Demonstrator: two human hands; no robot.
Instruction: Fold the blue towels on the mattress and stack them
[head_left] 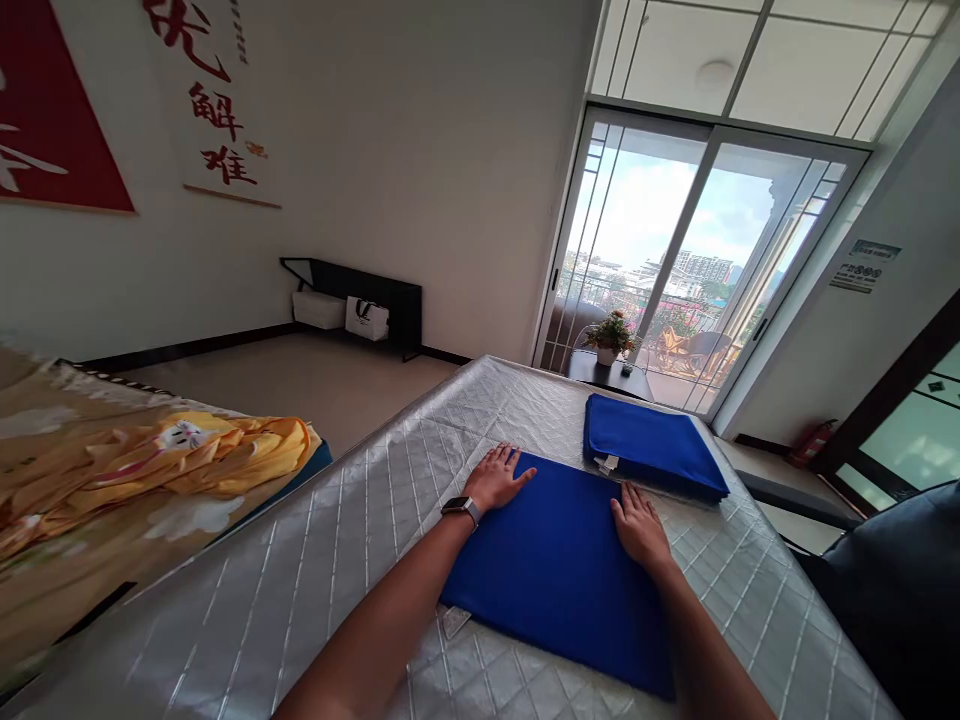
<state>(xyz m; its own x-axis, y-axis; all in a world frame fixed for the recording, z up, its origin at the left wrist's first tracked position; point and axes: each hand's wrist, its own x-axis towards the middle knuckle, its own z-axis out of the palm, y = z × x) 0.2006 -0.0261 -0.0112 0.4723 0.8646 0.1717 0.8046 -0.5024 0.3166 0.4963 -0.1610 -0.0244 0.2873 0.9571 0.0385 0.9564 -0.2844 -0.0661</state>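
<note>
A flat, blue fabric rectangle (559, 570) lies on the silver quilted cover (337, 560), with a small white tag (455, 621) sticking out at its near left corner. Across its far left corner rests my left hand (496, 477), fingers spread and a watch on the wrist. My right hand (640, 523) lies along the far right edge, its fingers stretched out and palm down. Neither hand grips anything. Just beyond my right hand sits a blue folded fabric stack (652, 445), thicker than the flat piece, with a white label at its near left corner.
To the left, a yellow cloth (225, 455) lies rumpled on a patterned bed cover (67, 550). A low black bench (367, 280) stands by the wall with a white bag (367, 318) on its shelf. A potted plant (610, 335) is by the glass door. Black seating (892, 570) borders the right side.
</note>
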